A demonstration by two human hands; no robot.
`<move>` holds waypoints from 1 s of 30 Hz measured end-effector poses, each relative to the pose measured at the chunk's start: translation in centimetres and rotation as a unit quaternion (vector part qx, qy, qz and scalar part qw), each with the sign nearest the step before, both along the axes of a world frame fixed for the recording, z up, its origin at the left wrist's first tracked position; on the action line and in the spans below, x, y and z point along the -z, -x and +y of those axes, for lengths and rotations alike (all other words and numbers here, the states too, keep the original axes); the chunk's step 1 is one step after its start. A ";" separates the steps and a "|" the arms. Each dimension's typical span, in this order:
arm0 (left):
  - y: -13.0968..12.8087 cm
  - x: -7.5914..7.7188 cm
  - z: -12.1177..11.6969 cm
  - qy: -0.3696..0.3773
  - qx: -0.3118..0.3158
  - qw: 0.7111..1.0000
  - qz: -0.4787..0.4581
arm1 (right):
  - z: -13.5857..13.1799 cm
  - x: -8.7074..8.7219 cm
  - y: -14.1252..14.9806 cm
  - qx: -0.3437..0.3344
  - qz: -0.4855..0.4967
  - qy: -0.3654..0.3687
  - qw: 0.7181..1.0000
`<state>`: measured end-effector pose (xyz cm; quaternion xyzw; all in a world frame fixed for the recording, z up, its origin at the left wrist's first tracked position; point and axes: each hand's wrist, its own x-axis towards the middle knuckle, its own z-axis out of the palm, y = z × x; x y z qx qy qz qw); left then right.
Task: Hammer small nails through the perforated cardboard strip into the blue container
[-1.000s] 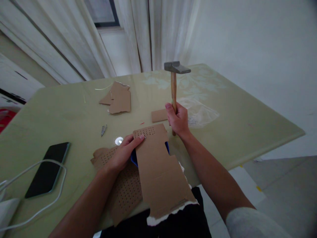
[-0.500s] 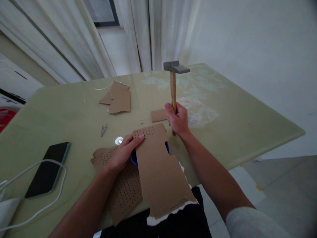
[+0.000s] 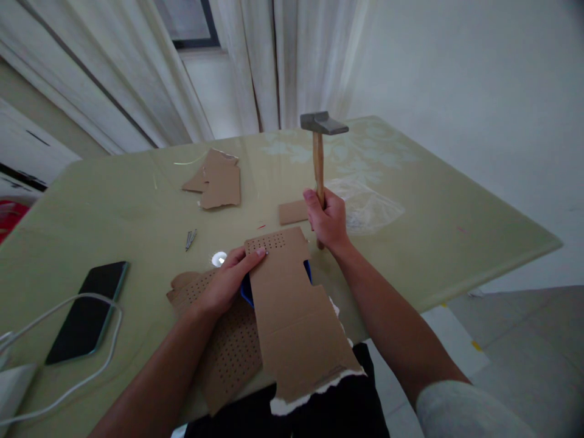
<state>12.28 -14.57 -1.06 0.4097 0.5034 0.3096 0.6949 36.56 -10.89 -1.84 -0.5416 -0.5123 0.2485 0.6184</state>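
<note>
Well left of the notched cardboard sheet (image 3: 292,316), a phone (image 3: 84,322) lay on the table (image 3: 137,219); a few nails (image 3: 188,241) sat nearer the sheet, about level with its far left corner. A hole-filled cardboard piece (image 3: 237,340) lay against the sheet's left side, seemingly tucked under it. My left hand (image 3: 228,277) pinched the sheet's left edge, thumb on top beside the punched rows; a bright speck at the thumb tip was too small to tell. The sheet rested before me over something blue (image 3: 247,292), its torn near end jutting above my lap. I judged it light and fairly stiff, yet easy to crease at the notches, best held flat by its far edges, clear of the holes. Right of the sheet, my right hand (image 3: 329,219) was wrapped round the wooden handle of a hammer (image 3: 318,158), head up: top-heavy, I reckoned, needing a firm grip low down. Beyond it, farther right of the sheet, lay a clear plastic bag (image 3: 376,210).
</note>
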 end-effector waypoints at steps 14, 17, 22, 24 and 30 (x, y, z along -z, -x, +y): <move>-0.3 -0.5 -0.2 -0.006 0.001 1.000 0.015 | 0.0 0.0 0.0 -0.001 -0.003 0.005 1.000; -0.4 -0.5 -0.1 -0.008 0.003 1.000 0.016 | -0.1 0.0 0.0 -0.002 -0.006 0.005 1.000; -0.2 -0.4 -0.1 -0.002 0.002 1.000 0.012 | -0.1 -0.1 0.0 -0.004 -0.008 0.008 1.000; -0.1 -0.3 -0.1 -0.005 -0.001 1.000 0.014 | -0.1 -0.2 0.0 -0.004 -0.007 0.007 1.000; 0.0 -0.3 -0.1 -0.014 0.001 1.000 0.023 | -0.1 -0.2 0.1 -0.005 -0.005 0.007 1.000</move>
